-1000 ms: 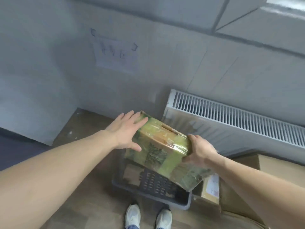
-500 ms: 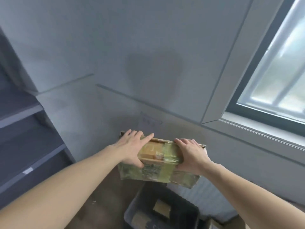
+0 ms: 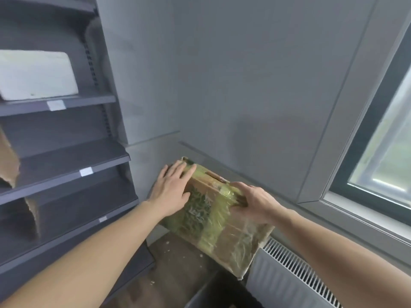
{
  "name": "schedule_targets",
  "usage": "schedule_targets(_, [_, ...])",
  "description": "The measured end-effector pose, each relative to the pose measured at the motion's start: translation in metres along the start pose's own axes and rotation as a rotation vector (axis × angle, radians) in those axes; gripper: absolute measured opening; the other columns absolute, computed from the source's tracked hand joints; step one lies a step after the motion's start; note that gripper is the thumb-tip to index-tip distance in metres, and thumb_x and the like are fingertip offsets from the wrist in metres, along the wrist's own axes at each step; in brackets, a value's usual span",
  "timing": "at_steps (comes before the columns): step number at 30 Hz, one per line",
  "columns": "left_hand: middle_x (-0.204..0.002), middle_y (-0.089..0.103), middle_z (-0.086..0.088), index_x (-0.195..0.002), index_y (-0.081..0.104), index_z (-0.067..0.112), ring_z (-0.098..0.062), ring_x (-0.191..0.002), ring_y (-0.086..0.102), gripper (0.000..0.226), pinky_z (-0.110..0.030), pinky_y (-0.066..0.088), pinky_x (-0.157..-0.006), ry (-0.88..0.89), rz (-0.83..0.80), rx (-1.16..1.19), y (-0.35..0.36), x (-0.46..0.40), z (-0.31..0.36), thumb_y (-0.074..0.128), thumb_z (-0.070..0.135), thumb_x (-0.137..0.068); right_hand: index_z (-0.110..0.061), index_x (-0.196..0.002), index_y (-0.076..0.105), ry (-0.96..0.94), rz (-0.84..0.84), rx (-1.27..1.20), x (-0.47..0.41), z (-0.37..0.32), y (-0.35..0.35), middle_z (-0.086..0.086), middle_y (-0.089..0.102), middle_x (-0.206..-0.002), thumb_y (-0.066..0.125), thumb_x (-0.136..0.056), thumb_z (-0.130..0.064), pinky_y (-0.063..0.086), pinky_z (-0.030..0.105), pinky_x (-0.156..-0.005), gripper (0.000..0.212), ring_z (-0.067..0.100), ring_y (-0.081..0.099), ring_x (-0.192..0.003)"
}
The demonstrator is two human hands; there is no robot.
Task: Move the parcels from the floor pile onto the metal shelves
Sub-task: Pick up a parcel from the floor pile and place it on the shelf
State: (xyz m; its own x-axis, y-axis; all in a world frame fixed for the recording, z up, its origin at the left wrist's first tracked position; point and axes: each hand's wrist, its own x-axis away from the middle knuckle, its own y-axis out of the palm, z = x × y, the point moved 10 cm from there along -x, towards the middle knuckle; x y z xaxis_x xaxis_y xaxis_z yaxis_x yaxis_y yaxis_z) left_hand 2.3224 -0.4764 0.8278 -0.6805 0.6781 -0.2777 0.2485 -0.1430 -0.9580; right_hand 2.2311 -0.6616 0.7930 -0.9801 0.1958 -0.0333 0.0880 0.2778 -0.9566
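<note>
Parcel (image 3: 213, 216): cardboard box wrapped in clear film with green-yellow print, held in the air between both hands, tilted, right of the metal shelves (image 3: 66, 161) and above the floor (image 3: 178, 267). Left hand (image 3: 171, 190) lies flat against the box's left end, fingers straight and spread. Right hand (image 3: 253, 203) grips the right upper edge, fingers curled over it. Shelves, dark grey: a white block (image 3: 35, 74) on an upper shelf, brown paper pieces (image 3: 9, 161) on lower ones at frame left. White radiator (image 3: 289, 276) below the parcel's right corner; window (image 3: 387, 138) at right.
</note>
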Motion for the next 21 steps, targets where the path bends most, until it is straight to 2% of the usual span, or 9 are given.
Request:
schedule_targets(3, [-0.162,-0.019,-0.011,-0.156,-0.015,0.024,-0.027,-0.149,-0.02,0.083,-0.044,-0.003,-0.121,-0.244,0.1,-0.037,-0.019,0.021,-0.043,0.04,0.049,-0.099,-0.044,-0.14,0.041,0.077,-0.027,-0.268,-0.007,-0.004,0.01,-0.007,0.067,-0.102,0.064,-0.082,-0.054,0.048,0.021,-0.075,0.063,0.011,0.064,-0.087])
schedule_targets(5, [-0.162,-0.019,-0.013,-0.155,-0.017,0.02,-0.031,-0.15,-0.016,0.088,-0.047,0.0,-0.12,-0.416,0.062,0.04,-0.016,0.039,-0.074,0.039,0.056,-0.098,-0.042,-0.135,0.047,0.118,-0.039,-0.419,-0.008,-0.005,0.018,-0.011,0.068,-0.099,0.063,-0.087,-0.052,0.047,0.014,-0.065,0.051,0.004,0.064,-0.078])
schedule_targets(6, [-0.162,-0.018,-0.014,-0.155,-0.017,0.018,-0.032,-0.15,-0.012,0.092,-0.049,0.002,-0.12,-0.513,0.032,0.115,-0.011,0.051,-0.089,0.04,0.06,-0.096,-0.039,-0.13,0.051,0.145,-0.031,-0.507,-0.007,-0.005,0.023,-0.011,0.069,-0.097,0.063,-0.089,-0.05,0.05,0.016,-0.063,0.044,0.005,0.066,-0.077])
schedule_targets(8, [-0.162,-0.015,-0.016,-0.154,-0.017,0.013,-0.034,-0.151,-0.005,0.105,-0.05,0.009,-0.121,-0.728,-0.03,0.338,0.007,0.079,-0.115,0.046,0.068,-0.09,-0.032,-0.12,0.06,0.218,-0.019,-0.745,-0.005,0.0,0.039,-0.008,0.074,-0.094,0.064,-0.09,-0.047,0.06,0.032,-0.07,0.035,0.013,0.072,-0.079])
schedule_targets(10, [-0.163,-0.013,-0.015,-0.154,-0.015,0.01,-0.034,-0.151,0.003,0.117,-0.049,0.016,-0.12,-0.874,-0.146,0.588,0.03,0.107,-0.124,0.051,0.075,-0.082,-0.025,-0.115,0.063,0.29,-0.051,-1.012,0.001,0.002,0.066,0.003,0.076,-0.095,0.065,-0.091,-0.044,0.059,0.052,-0.077,0.03,0.027,0.073,-0.086])
schedule_targets(13, [-0.165,0.006,-0.007,-0.158,0.003,0.014,-0.027,-0.15,0.015,0.127,-0.043,0.018,-0.119,-0.877,-0.372,0.95,0.059,0.129,-0.109,0.05,0.09,-0.067,-0.013,-0.117,0.061,0.391,-0.144,-1.308,0.008,-0.008,0.106,0.021,0.071,-0.107,0.065,-0.092,-0.041,0.05,0.067,-0.087,0.038,0.044,0.068,-0.098])
schedule_targets(16, [-0.164,0.01,-0.001,-0.158,0.006,0.019,-0.024,-0.149,0.018,0.142,-0.044,0.016,-0.119,-0.828,-0.432,1.117,0.06,0.133,-0.097,0.055,0.097,-0.049,-0.009,-0.121,0.058,0.419,-0.185,-1.463,0.01,-0.031,0.124,0.026,0.068,-0.114,0.061,-0.095,-0.037,0.046,0.068,-0.092,0.038,0.046,0.065,-0.103])
schedule_targets(19, [-0.163,0.015,0.0,-0.158,0.0,0.019,-0.023,-0.148,0.021,0.133,-0.04,0.019,-0.118,-0.786,-0.359,1.153,0.049,0.128,-0.098,0.072,0.078,-0.063,-0.011,-0.122,0.055,0.403,-0.209,-1.522,0.013,-0.052,0.129,0.018,0.071,-0.112,0.054,-0.1,-0.035,0.05,0.059,-0.094,0.033,0.041,0.067,-0.103])
schedule_targets(21, [-0.163,0.018,0.0,-0.158,-0.002,0.021,-0.023,-0.146,0.025,0.124,-0.039,0.023,-0.118,-0.776,-0.262,1.182,0.039,0.126,-0.109,0.079,0.06,-0.071,-0.016,-0.121,0.057,0.372,-0.208,-1.407,0.014,-0.06,0.13,0.011,0.073,-0.109,0.055,-0.099,-0.039,0.052,0.054,-0.095,0.032,0.034,0.07,-0.1])
